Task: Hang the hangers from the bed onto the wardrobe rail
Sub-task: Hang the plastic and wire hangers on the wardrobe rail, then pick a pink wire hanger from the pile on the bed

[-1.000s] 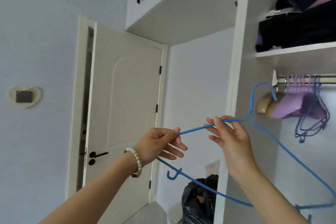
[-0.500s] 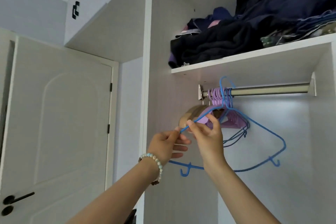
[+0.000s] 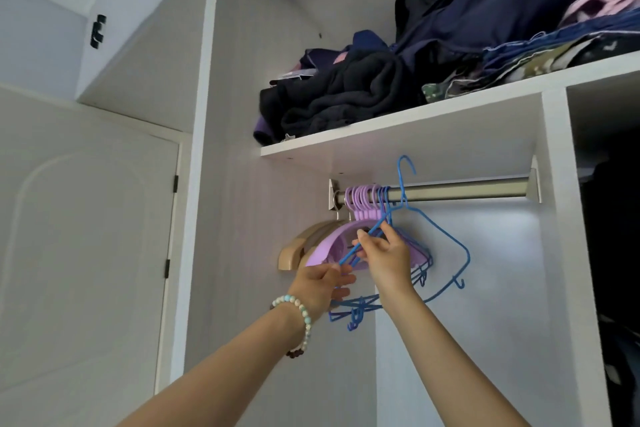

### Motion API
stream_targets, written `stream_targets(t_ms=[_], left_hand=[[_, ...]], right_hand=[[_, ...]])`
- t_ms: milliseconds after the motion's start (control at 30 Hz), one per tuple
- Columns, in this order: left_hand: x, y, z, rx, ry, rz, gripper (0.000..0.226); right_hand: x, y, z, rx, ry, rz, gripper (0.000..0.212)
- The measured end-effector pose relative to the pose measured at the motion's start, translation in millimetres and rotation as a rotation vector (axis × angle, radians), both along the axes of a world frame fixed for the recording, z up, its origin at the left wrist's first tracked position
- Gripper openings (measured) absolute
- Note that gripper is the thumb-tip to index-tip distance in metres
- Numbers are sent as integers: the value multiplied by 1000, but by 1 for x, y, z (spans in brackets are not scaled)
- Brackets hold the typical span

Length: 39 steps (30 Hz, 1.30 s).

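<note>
I hold a blue wire hanger (image 3: 446,229) up inside the wardrobe. Its hook rises just above the metal rail (image 3: 460,191), right of the hangers that hang there. My right hand (image 3: 384,255) pinches the hanger's left shoulder wire, and my left hand (image 3: 320,286), with a bead bracelet on the wrist, grips the lower left end of the same wire. Several purple hangers (image 3: 363,199) and a few blue ones hang bunched at the rail's left end, with a wooden hanger (image 3: 298,248) behind them.
A white shelf (image 3: 398,125) above the rail carries piles of dark folded clothes. The wardrobe's left side panel (image 3: 204,184) stands close to my left arm. A closed white door (image 3: 86,236) is at the left. A dark compartment lies at the far right.
The view came closer to the wardrobe. Both hands carried the blue hanger from beside the door up to the rail, and its hook now stands higher and further right along the rail.
</note>
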<state>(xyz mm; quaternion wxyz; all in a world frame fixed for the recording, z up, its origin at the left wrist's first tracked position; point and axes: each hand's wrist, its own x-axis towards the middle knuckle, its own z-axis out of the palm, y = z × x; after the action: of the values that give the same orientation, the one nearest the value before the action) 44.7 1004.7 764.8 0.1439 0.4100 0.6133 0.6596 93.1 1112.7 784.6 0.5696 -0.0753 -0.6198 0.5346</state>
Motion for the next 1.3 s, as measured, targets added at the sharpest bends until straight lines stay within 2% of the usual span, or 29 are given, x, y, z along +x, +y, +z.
stream_targets(t_ms=[133,500,667,767,1067,1300], left_hand=[[-4,17,6,-23,-14,25,25],[-18,43,0,-114,-44,19,31],[-29,32,-12,-143,-29,26,28],[-34,17,-13,-116,-34,33,18],[-52,-72,3,19,44,125,16],[-88,-206,12,142,183,302,22]], right_hand=[[-7,25,9,10,-73,-24,51],[-30,65,3,-38,-280,-34,30],[-23,65,-14,-86,-293,-21,45],[-17,58,-13,-54,-305,-91,48],[-14,-26,18,141,-289,-99,51],[-59,-144,30,301,-264,77,53]])
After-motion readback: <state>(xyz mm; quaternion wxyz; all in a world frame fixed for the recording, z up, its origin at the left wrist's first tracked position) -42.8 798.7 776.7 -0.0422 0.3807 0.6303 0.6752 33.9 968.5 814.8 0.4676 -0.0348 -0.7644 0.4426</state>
